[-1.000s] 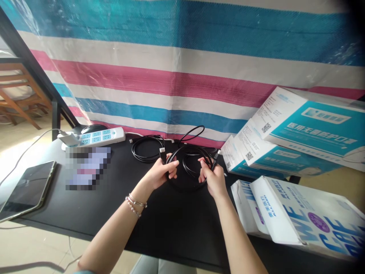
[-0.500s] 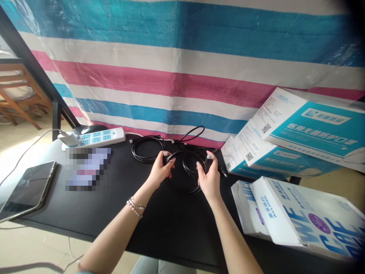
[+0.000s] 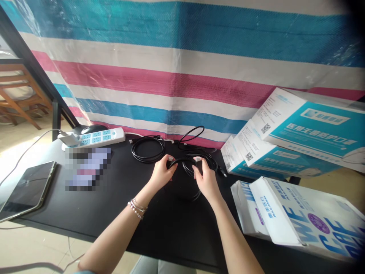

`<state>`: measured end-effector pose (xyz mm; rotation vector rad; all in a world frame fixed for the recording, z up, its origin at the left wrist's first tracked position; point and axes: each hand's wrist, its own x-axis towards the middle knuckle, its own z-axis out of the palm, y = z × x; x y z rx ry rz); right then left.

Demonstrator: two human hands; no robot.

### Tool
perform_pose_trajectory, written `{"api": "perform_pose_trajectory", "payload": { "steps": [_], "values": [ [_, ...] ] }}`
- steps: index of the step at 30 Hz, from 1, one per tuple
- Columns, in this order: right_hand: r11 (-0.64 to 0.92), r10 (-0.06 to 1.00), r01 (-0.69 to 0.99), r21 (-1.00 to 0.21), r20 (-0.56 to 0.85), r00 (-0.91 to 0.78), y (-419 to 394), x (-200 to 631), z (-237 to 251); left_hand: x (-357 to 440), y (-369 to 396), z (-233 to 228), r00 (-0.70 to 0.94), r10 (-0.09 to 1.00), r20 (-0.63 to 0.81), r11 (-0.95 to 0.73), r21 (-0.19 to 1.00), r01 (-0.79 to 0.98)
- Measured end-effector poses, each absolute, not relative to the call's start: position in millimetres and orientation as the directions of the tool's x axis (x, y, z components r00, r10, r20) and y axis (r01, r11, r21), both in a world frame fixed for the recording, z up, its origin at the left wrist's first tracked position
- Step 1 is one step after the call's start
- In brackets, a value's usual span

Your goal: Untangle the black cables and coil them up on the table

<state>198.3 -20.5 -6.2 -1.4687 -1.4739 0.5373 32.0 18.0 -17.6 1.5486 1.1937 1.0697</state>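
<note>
Between my hands a looped black cable point(image 3: 185, 161) hangs just above the desk. My left hand point(image 3: 161, 171) is closed on its left side, with a pale plug end showing at the fingertips. My right hand point(image 3: 205, 177) grips the other side, and a pale plug end shows there too. Behind them on the desk lies a coiled black cable point(image 3: 148, 149), left of the loop. More black cable point(image 3: 196, 150) lies in loose loops at the back, partly hidden by my right hand. One connector point(image 3: 223, 172) pokes out to the right.
A white power strip point(image 3: 97, 138) with a charger stands at the back left. A tablet point(image 3: 30, 190) and a pixelated item point(image 3: 91, 167) lie on the left of the black desk point(image 3: 114, 213). Stacked mask boxes point(image 3: 310, 129) and a white carton point(image 3: 308, 217) take up the right side.
My right hand has moved left and slightly down, closer to my left hand. The left has shifted slightly right and down, and the held loop's top is narrower and lower.
</note>
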Motion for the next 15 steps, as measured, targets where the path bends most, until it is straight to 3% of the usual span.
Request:
{"api": "perform_pose_trajectory", "payload": {
  "steps": [5,9,15],
  "values": [
    [0.132,0.972,0.534,-0.835,0.215,0.097,-21.4,199.4,-6.2,30.5,19.5,-15.6,0.062,0.940,0.336,-0.335,0.872,0.358],
    [0.112,0.990,0.500,-0.859,0.139,0.017,-22.5,200.6,-6.7,29.8,19.2,-17.5,0.164,0.892,0.420,-0.447,0.772,0.451],
    [0.118,0.993,0.418,-0.901,0.116,-0.030,-24.0,198.2,-5.5,28.2,18.5,-18.3,0.324,0.845,0.426,-0.533,0.731,0.427]
  ]
}}
